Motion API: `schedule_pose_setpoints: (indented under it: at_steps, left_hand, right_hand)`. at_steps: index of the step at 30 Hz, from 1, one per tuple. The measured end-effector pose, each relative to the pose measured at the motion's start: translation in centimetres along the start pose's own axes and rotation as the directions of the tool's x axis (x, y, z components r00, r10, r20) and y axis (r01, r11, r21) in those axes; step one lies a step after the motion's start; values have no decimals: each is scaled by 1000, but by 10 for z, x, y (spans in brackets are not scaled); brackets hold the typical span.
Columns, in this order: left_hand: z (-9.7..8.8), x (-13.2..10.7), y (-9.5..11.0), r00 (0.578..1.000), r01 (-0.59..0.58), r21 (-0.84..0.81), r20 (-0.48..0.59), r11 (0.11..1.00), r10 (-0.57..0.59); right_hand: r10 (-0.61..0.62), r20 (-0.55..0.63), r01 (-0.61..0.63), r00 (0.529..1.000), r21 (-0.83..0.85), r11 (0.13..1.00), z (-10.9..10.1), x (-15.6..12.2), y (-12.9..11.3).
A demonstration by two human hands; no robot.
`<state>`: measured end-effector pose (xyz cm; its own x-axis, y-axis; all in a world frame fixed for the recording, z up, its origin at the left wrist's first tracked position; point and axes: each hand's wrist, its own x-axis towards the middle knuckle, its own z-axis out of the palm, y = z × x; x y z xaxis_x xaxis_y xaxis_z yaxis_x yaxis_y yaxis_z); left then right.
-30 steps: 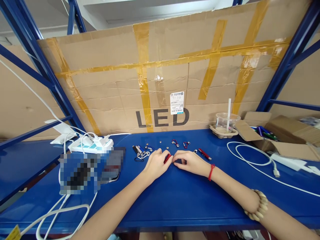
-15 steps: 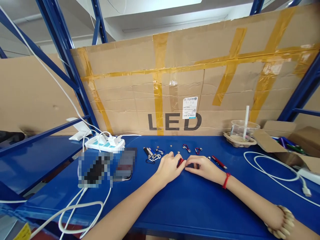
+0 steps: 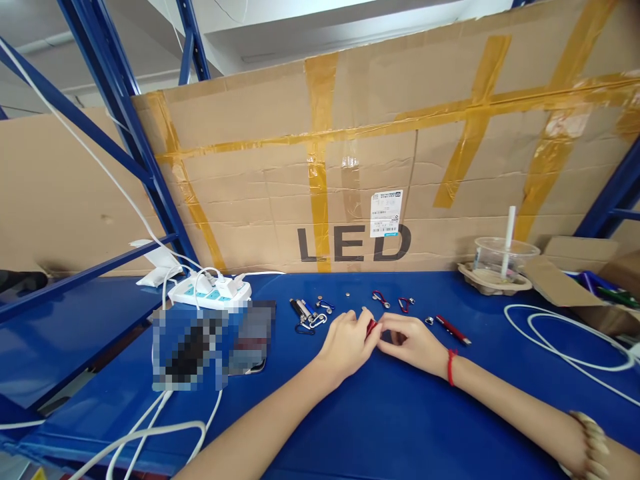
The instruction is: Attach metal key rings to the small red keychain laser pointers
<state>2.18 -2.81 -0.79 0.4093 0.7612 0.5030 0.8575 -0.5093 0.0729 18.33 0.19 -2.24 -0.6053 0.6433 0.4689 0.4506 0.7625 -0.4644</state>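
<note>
My left hand [image 3: 347,341] is closed round a small red tube [image 3: 371,327], most of it covered by the fingers. Thumb and fingers of my right hand [image 3: 413,341] pinch together right at the tube's right end; what lies between those fingertips is hidden. Just right of that hand are a red pen-shaped tube [image 3: 453,330] and a small metal clip piece [image 3: 429,321]. Two red carabiner clips [image 3: 381,299] [image 3: 406,305] lie behind the hands. Left of them is a cluster of black, silver and blue tubes [image 3: 303,311] with carabiners, and small round silver pieces [image 3: 347,295] are scattered nearby.
On the left are a white power strip [image 3: 210,291], a phone [image 3: 253,337], a blurred-out dark item [image 3: 187,350] and looping white cables [image 3: 150,433]. At right stand a plastic cup [image 3: 493,261] with a straw, a white cable [image 3: 560,353] and an open carton [image 3: 565,287]. Cardboard [image 3: 260,193] walls the back.
The view has shifted a little, so the table items sit slightly differently in the picture. Both hands stay together at the red tube, with only slight finger movement.
</note>
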Motion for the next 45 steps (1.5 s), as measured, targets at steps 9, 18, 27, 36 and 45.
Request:
schedule_pose_setpoints:
  at_steps: [9,18,27,36,45]
  left_hand:
    - [4,4,-11,976,169,43,135,985,-173]
    - [4,3,-11,978,176,61,102,982,-182]
    - [-3,4,-17,979,190,99,62,977,-196]
    - [-17,0,-37,948,310,126,28,942,-316]
    - [-12,1,-32,965,261,158,-12,952,-262]
  right_hand:
    - [0,-73,2,997,33,999,-4,-4,6]
    - [0,-209,2,978,10,1000,-12,-5,3]
    - [81,-149,-74,986,53,996,-14,-5,11]
    - [209,-141,-211,968,6,978,-24,-8,8]
    - [156,-69,-161,985,-89,983,-20,-8,9]
